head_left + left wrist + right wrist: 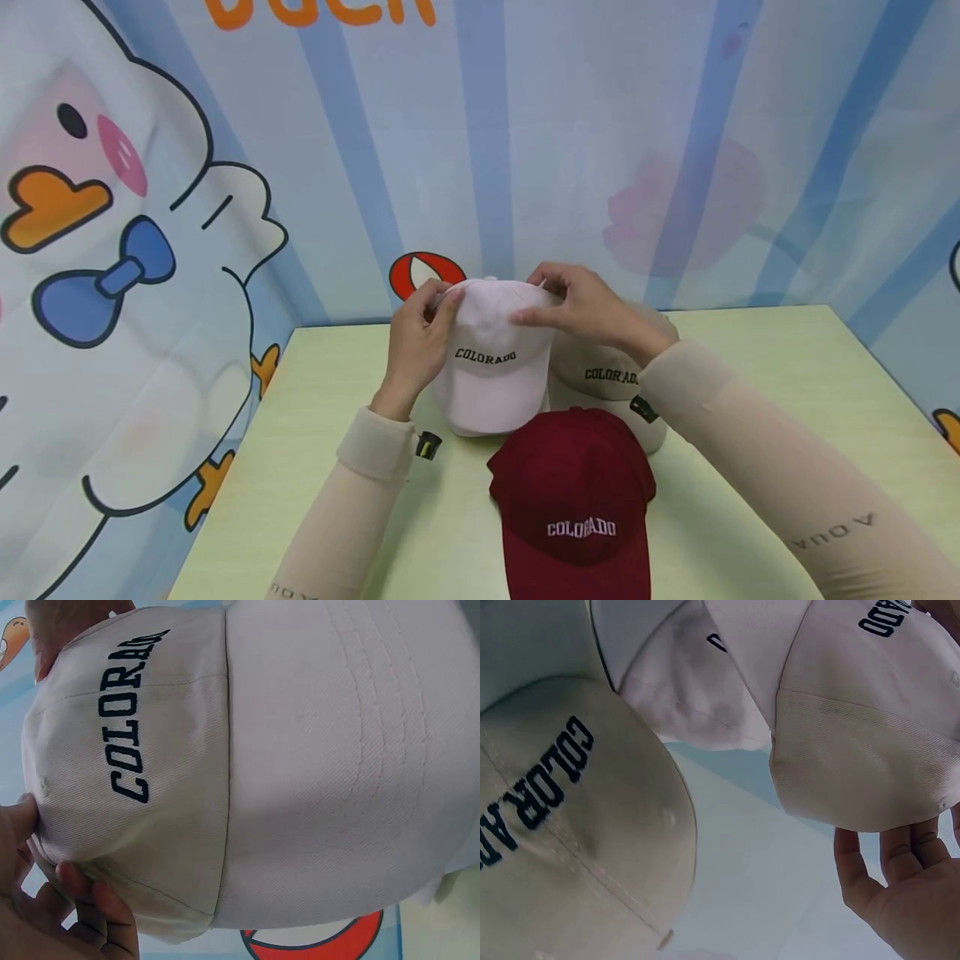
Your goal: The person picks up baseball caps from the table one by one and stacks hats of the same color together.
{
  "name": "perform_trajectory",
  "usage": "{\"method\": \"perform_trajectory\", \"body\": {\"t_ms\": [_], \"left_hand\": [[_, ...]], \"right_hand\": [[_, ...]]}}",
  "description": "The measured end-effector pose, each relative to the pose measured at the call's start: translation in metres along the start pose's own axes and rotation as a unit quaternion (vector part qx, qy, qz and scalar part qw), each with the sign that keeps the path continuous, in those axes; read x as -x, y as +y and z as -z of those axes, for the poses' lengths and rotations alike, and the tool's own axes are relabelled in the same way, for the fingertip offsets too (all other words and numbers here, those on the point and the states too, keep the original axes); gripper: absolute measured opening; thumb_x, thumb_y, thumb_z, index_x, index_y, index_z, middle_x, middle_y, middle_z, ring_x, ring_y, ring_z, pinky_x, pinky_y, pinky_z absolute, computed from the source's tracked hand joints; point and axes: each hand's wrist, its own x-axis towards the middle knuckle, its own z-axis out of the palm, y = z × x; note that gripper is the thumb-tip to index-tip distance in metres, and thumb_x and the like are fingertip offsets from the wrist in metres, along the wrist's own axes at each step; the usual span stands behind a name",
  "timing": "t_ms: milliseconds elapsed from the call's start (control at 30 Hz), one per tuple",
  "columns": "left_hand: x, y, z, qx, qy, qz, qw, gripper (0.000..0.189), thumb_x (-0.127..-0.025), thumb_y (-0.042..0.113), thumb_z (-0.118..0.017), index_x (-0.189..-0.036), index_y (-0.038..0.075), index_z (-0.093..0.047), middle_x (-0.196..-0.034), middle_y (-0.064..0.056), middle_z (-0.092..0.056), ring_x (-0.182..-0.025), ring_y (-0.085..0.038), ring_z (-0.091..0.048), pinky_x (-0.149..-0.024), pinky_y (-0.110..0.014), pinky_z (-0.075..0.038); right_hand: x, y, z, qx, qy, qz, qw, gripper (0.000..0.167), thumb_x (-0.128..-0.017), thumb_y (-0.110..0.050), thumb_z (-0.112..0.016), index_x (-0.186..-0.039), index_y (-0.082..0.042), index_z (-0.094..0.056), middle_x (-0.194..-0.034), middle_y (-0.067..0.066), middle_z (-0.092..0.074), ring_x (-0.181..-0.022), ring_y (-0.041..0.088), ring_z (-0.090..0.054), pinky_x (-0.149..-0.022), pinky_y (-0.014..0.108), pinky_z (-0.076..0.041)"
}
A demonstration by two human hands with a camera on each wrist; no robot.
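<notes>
A white baseball cap (pixel 491 333) with dark COLORADO lettering is held up between both hands, its brim towards me. My left hand (pixel 417 346) pinches the crown at its left side, thumb in front. On the other side, my right hand (pixel 581 308) grips the crown with the thumb on the front and the fingers at the back edge. In the right wrist view another pale cap (pixel 694 682) shows beside the held one; the head view hides it. A beige cap (pixel 600 375) sits on the table under my right forearm, partly covered.
A dark red cap (pixel 573 483) with white COLORADO lettering lies nearest me, overlapping the beige cap in the head view. The pale yellow table (pixel 780 400) ends at a printed backdrop (pixel 555 125), which also hangs along the left side.
</notes>
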Motion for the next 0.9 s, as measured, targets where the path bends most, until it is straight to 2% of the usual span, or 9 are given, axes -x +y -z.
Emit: {"method": "perform_trajectory", "body": {"t_ms": [267, 533, 700, 900], "left_hand": [[0.002, -0.018, -0.002, -0.006, -0.011, 0.034, 0.9993, 0.028, -0.105, 0.042, -0.059, -0.104, 0.016, -0.068, -0.073, -0.006, -0.049, -0.071, -0.023, -0.049, -0.063, -0.034, -0.038], [0.004, -0.031, -0.007, -0.003, -0.022, 0.070, 0.9973, 0.028, -0.105, 0.044, -0.058, -0.107, 0.017, -0.067, -0.079, -0.006, -0.049, -0.078, -0.023, -0.049, -0.067, -0.035, -0.039], [0.004, -0.038, -0.010, -0.004, -0.024, 0.090, 0.9956, 0.029, -0.105, 0.044, -0.058, -0.107, 0.017, -0.067, -0.080, -0.005, -0.048, -0.080, -0.022, -0.049, -0.069, -0.035, -0.039], [0.002, -0.048, -0.014, -0.005, -0.022, 0.123, 0.9922, 0.034, -0.105, 0.048, -0.057, -0.109, 0.016, -0.067, -0.082, -0.004, -0.048, -0.083, -0.022, -0.050, -0.069, -0.035, -0.040]], "right_hand": [[-0.002, 0.004, -0.010, 0.020, -0.013, -0.020, 0.9995, 0.032, -0.086, -0.039, -0.085, -0.105, -0.019, -0.068, -0.085, 0.005, -0.059, -0.084, 0.022, -0.053, -0.074, 0.036, -0.045], [-0.005, 0.010, -0.017, 0.047, -0.024, -0.032, 0.9981, 0.035, -0.089, -0.039, -0.082, -0.110, -0.016, -0.067, -0.086, 0.005, -0.062, -0.083, 0.022, -0.055, -0.072, 0.034, -0.047], [-0.007, 0.017, -0.021, 0.054, -0.039, -0.048, 0.9966, 0.039, -0.090, -0.039, -0.081, -0.118, -0.016, -0.065, -0.092, 0.007, -0.065, -0.087, 0.023, -0.058, -0.077, 0.035, -0.048], [-0.010, 0.026, -0.024, 0.067, -0.052, -0.060, 0.9946, 0.048, -0.092, -0.037, -0.079, -0.130, -0.015, -0.061, -0.105, 0.009, -0.068, -0.098, 0.025, -0.062, -0.090, 0.042, -0.050]]}}
